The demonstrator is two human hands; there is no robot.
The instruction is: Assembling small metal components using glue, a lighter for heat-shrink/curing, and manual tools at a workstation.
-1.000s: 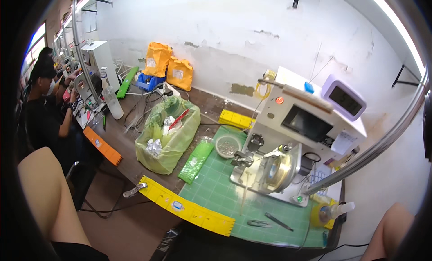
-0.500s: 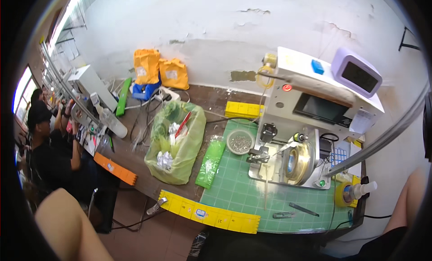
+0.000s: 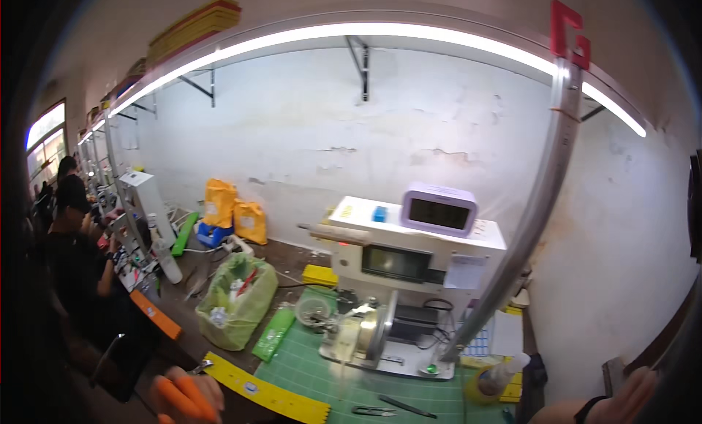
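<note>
My left hand [image 3: 208, 396] is at the lower left, by the near end of the yellow strip [image 3: 267, 391]. Its fingers are bent around or behind a blurred orange thing [image 3: 183, 398], whose kind I cannot make out. At the far lower right, my right hand [image 3: 632, 396] has a black band at the wrist. Its fingers look stretched out, with nothing visible in them. Between the hands stands a white bench machine [image 3: 344, 259] with a screen and a round reel [image 3: 368, 329], touched by neither hand. Tweezers [image 3: 406, 406] and thread snips [image 3: 374, 411] lie on the green cutting mat [image 3: 303, 376].
A lined bin [image 3: 238, 321] with scraps stands left of the mat, beside a green packet [image 3: 274, 332]. A lilac clock [image 3: 439, 208] tops the machine. A metal post [image 3: 537, 204] rises at right, near a bottle [image 3: 497, 376]. At left a co-worker [image 3: 77, 256] sits.
The view has tilted up and turned right, bringing the light and ceiling in. Bare limbs showed at both lower sides before; now both my hands are in view there, an orange thing at the left.
</note>
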